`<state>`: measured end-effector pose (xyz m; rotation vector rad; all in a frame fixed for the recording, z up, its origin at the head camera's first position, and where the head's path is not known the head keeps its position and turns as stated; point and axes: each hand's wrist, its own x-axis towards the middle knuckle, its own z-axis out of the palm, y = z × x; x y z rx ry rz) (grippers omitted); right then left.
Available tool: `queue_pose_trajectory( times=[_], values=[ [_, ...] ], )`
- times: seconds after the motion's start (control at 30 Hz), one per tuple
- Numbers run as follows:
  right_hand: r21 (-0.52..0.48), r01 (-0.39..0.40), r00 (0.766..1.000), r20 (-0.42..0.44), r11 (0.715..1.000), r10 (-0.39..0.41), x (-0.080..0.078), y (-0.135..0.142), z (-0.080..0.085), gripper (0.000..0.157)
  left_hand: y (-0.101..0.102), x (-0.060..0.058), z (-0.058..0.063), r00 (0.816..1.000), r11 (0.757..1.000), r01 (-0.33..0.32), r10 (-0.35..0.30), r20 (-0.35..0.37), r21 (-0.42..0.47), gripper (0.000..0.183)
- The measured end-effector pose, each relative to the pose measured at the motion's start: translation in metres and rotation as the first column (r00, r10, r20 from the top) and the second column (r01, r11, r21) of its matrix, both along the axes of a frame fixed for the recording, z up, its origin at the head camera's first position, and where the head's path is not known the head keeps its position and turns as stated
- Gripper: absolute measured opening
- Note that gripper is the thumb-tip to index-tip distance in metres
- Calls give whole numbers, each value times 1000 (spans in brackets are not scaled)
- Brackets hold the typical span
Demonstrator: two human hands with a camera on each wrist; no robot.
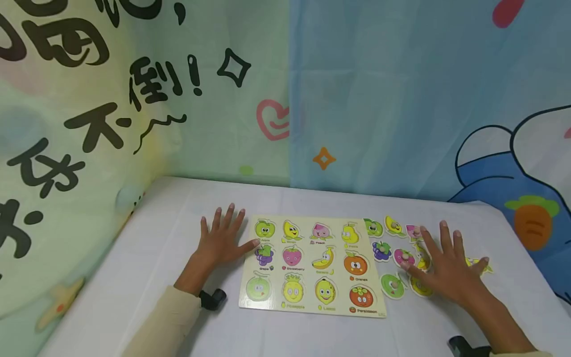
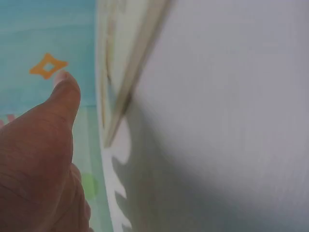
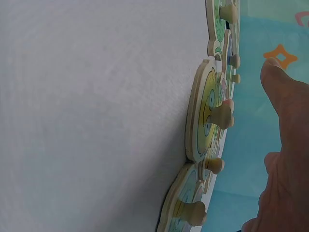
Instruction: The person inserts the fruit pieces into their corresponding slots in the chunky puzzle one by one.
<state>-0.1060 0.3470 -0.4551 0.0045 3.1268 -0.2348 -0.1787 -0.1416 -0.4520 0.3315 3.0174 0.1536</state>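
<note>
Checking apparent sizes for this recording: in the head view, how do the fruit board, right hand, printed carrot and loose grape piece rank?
Largest to smallest:
1. fruit board
2. right hand
3. printed carrot
4. loose grape piece

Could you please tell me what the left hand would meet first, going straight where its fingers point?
Over the tablecloth, the left hand would probably meet the curtain; its thumb might brush the board first, depth being unclear.

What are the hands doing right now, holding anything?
Left hand: open, holding nothing, by the board.
Right hand: open, fingers spread, holding nothing, by the loose pieces.
</note>
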Motion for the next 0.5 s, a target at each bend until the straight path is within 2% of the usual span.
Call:
queue_pose_trajectory(
  times=[0.23,0.5],
  values=[
    [-10,-31,1000,-5,999,31,1,-1,-2,109,7,11,-4,996,992,-2,-9,90,124,90],
    [-48,-40,999,18,998,40,0,-3,1,109,3,21,1,993,979,-21,-3,115,204,75]
  ],
)
